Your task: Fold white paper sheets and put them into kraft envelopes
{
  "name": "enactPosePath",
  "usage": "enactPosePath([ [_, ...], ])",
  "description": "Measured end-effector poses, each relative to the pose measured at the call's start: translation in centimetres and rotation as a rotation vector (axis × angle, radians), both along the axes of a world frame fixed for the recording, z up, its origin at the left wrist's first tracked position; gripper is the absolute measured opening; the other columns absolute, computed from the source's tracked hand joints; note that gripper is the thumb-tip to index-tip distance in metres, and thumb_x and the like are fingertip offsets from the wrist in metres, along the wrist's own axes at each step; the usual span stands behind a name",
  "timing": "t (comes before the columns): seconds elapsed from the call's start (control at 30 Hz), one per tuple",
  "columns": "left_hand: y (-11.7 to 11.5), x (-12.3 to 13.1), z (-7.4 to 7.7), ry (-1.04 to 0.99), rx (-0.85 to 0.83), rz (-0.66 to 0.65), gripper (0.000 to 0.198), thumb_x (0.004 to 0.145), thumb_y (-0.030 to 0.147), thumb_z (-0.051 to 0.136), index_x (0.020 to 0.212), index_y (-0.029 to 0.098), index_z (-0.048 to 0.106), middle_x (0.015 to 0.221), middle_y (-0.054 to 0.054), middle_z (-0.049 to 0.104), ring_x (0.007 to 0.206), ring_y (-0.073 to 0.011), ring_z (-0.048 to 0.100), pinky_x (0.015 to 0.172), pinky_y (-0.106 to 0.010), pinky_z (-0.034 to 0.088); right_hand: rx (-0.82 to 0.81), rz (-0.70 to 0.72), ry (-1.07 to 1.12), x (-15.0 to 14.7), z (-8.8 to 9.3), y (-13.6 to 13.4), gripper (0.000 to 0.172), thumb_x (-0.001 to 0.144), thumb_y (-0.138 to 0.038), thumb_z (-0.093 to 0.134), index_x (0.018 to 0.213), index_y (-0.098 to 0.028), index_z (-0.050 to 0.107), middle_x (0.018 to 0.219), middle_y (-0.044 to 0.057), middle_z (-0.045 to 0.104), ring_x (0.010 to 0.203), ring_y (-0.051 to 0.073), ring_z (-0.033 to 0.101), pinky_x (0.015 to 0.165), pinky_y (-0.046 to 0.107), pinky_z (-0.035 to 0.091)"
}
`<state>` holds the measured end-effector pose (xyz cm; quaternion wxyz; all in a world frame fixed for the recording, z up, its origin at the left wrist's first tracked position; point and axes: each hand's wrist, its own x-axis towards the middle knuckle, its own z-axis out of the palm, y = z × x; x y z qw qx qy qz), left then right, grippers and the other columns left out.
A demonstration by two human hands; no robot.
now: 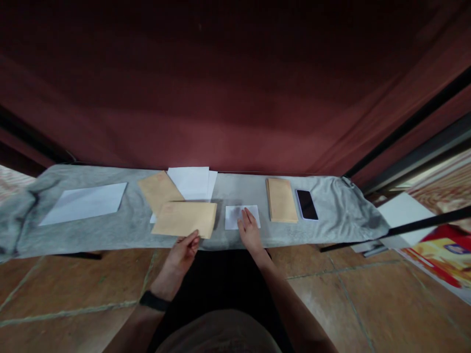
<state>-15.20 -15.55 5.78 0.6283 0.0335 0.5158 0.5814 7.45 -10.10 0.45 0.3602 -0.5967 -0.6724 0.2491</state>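
Note:
My left hand pinches the lower edge of a tan envelope, held level a little in front of the table's back papers. Under and behind it lie another tan envelope and some white sheets, partly covered. My right hand rests with its fingers stretched out on a small white folded paper, which lies flat on the cloth. Whether the held envelope contains anything is hidden.
A grey cloth covers the narrow table. To the right lie a stack of tan envelopes and a phone. A large white sheet is at the left. A dark red curtain hangs behind.

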Motion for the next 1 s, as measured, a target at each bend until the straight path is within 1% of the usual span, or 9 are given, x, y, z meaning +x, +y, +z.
enactPosePath([
  [0.07, -0.4, 2.8, -0.6, -0.001, 0.02, 0.033, 0.029, 0.062, -0.003, 0.078, 0.062, 0.017, 0.056, 0.057, 0.006, 0.063, 0.048, -0.0052, 0.057, 0.046, -0.014, 0.045, -0.038, 0.04, 0.084, -1.3, 0.9, -0.8, 0.054, 0.105, -0.048, 0.03, 0.141, -0.017, 0.057, 0.141, 0.011, 0.062, 0.129, 0.02, 0.058, 0.108, 0.037, 0.049],
  [0.13, -0.6, 4.8, -0.9, -0.003, 0.027, 0.037, 0.03, 0.063, -0.003, 0.078, 0.061, 0.018, 0.057, 0.059, 0.006, 0.066, 0.051, -0.0057, 0.061, 0.052, -0.014, 0.05, -0.195, 0.173, 0.453, -2.3, 1.5, -1.6, 0.057, 0.103, -0.056, 0.031, 0.135, -0.021, 0.061, 0.125, 0.008, 0.071, 0.113, 0.021, 0.067, 0.094, 0.036, 0.057],
  [0.23, -0.9, 6.0, -0.9, -0.012, 0.016, -0.01, 0.029, 0.066, -0.001, 0.077, 0.062, 0.019, 0.057, 0.059, 0.005, 0.067, 0.054, -0.0066, 0.063, 0.055, -0.014, 0.052, -0.34, 0.156, 0.769, -2.7, 2.1, -2.6, 0.053, 0.089, -0.063, 0.055, 0.115, -0.021, 0.071, 0.099, 0.004, 0.076, 0.088, 0.021, 0.071, 0.08, 0.034, 0.059],
  [0.37, -1.2, 6.3, -0.5, -0.061, -0.027, -0.041, 0.023, 0.074, -0.001, 0.073, 0.07, 0.018, 0.06, 0.06, 0.004, 0.065, 0.052, -0.0057, 0.062, 0.051, -0.012, 0.049, -0.503, 0.079, 0.992, -1.7, 2.7, -3.3, 0.044, 0.074, -0.056, 0.071, 0.095, -0.018, 0.073, 0.079, 0.002, 0.075, 0.069, 0.02, 0.07, 0.069, 0.033, 0.058],
  [0.57, -1.7, 7.4, 0.3, -0.087, -0.062, -0.099, 0.021, 0.079, -0.003, 0.067, 0.072, 0.016, 0.062, 0.062, 0.003, 0.065, 0.049, -0.0054, 0.06, 0.044, -0.011, 0.045, -0.592, 0.096, 1.049, -0.7, 3.2, -4.0, 0.045, 0.067, -0.052, 0.079, 0.096, -0.018, 0.073, 0.08, 0.001, 0.076, 0.072, 0.02, 0.071, 0.069, 0.033, 0.059],
  [0.7, -3.6, 8.4, 0.0, 0.019, -0.057, -0.258, 0.011, 0.077, 0.01, 0.077, 0.077, 0.016, 0.067, 0.069, -0.002, 0.07, 0.055, -0.0099, 0.065, 0.046, -0.016, 0.046, -0.429, 0.086, 0.914, 0.0, 2.9, -3.8, 0.04, 0.069, -0.054, 0.077, 0.088, -0.02, 0.075, 0.081, 0.001, 0.076, 0.082, 0.023, 0.071, 0.081, 0.037, 0.059],
  [0.8, -5.1, 8.4, -0.2, 0.316, 0.067, -0.531, 0.018, 0.075, 0.029, 0.082, 0.072, 0.018, 0.069, 0.069, -0.006, 0.07, 0.057, -0.0156, 0.066, 0.049, -0.023, 0.048, -0.299, 0.072, 0.764, 1.5, 2.9, -4.1, 0.029, 0.076, -0.05, 0.072, 0.086, -0.023, 0.076, 0.081, 0.0, 0.075, 0.087, 0.023, 0.07, 0.084, 0.037, 0.057],
  [0.9, -5.2, 7.7, 0.1, 0.977, 0.473, -0.619, 0.029, 0.072, 0.035, 0.082, 0.097, 0.024, 0.074, 0.107, -0.011, 0.075, 0.101, -0.0297, 0.071, 0.085, -0.041, 0.057, -0.305, 0.101, 0.726, 3.2, 3.1, -5.1, 0.027, 0.08, -0.048, 0.069, 0.089, -0.023, 0.077, 0.077, -0.001, 0.074, 0.082, 0.022, 0.07, 0.077, 0.035, 0.057],
  [1.0, -3.7, 6.8, 0.7, 1.638, 0.821, -0.731, 0.076, 0.074, 0.037, 0.08, 0.144, 0.028, 0.052, 0.161, -0.015, 0.038, 0.149, -0.0405, 0.031, 0.118, -0.062, 0.027, -0.335, 0.179, 0.749, 4.4, 3.4, -6.4, 0.03, 0.08, -0.05, 0.069, 0.089, -0.022, 0.077, 0.075, -0.002, 0.073, 0.079, 0.021, 0.069, 0.078, 0.035, 0.057],
])
